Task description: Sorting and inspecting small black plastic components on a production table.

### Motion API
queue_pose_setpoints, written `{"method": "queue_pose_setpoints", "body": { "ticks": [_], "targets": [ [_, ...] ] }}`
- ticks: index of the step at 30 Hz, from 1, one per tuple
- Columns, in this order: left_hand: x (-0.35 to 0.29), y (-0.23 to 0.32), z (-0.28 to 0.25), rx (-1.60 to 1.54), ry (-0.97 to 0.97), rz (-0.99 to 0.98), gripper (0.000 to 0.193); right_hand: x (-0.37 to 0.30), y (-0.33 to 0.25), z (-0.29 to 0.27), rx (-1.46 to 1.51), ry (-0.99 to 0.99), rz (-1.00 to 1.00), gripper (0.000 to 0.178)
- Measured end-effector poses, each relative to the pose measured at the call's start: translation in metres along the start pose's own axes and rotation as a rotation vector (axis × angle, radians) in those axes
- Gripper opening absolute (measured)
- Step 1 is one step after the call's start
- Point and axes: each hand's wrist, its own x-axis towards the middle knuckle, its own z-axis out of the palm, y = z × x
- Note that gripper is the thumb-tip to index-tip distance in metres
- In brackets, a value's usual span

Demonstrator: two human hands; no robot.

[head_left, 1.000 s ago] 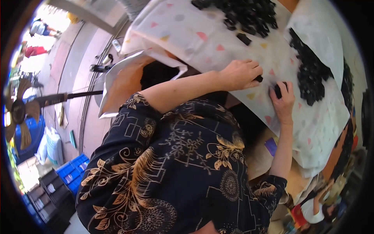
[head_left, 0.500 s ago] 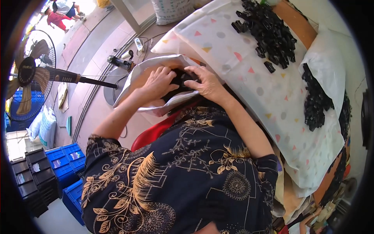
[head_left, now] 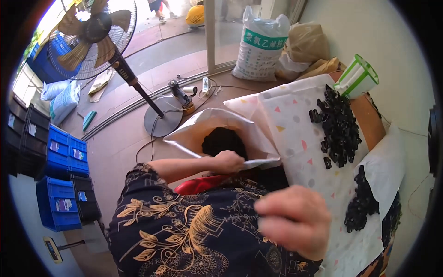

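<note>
A white sack (head_left: 258, 131) with a brownish inside stands open in front of my body, with a dark heap of small black parts (head_left: 224, 141) in it. At its near rim is my left hand (head_left: 228, 161), its fingers curled over the edge and closed on it. Raised close to the camera at the lower right, my right hand (head_left: 295, 219) is smeared by motion. Its fingers look bent, but whether they hold anything does not show. On the patterned sheet (head_left: 290, 120) to the right lie two piles of black plastic pieces, a farther pile (head_left: 341, 129) and a nearer pile (head_left: 362, 203).
A standing fan (head_left: 154, 99) rises at the left, with cables around its round base. Blue crates (head_left: 60, 203) and black crates (head_left: 30, 138) are stacked at far left. A full white sack (head_left: 260, 48) and a green-white basket (head_left: 357, 76) stand at the back. Something red (head_left: 198, 184) shows below the sack.
The view has tilted up and shifted. Both hands were inside the sack's mouth; now my left hand grips the near rim, and the right has come out and toward the camera.
</note>
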Motion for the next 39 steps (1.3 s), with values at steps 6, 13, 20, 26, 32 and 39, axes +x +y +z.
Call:
{"method": "queue_pose_setpoints", "body": {
  "ticks": [6,13,20,26,32,39],
  "targets": [
    [0.046,0.053,-0.012,0.317,-0.213,0.462,0.023,0.022,-0.061,-0.014,-0.179,0.074,-0.073,0.028],
    [0.026,0.036,-0.016,0.21,-0.361,0.328,0.035,0.02,-0.072,0.02,-0.166,0.539,0.206,0.018],
    [0.038,0.069,-0.061,0.116,-0.247,0.454,0.025,-0.022,-0.08,-0.032,-0.128,0.324,0.322,0.02],
    [0.118,0.131,-0.077,-0.269,0.07,0.674,0.023,-0.081,-0.097,-0.019,-0.64,0.494,0.327,0.013],
    [0.215,0.171,-0.047,0.246,0.497,0.806,0.067,-0.228,0.072,-0.05,-0.891,0.673,0.776,0.021],
    [0.261,0.188,-0.03,0.313,0.445,0.714,0.063,-0.356,0.115,-0.171,-1.408,0.539,1.109,0.03]
  ]
}}
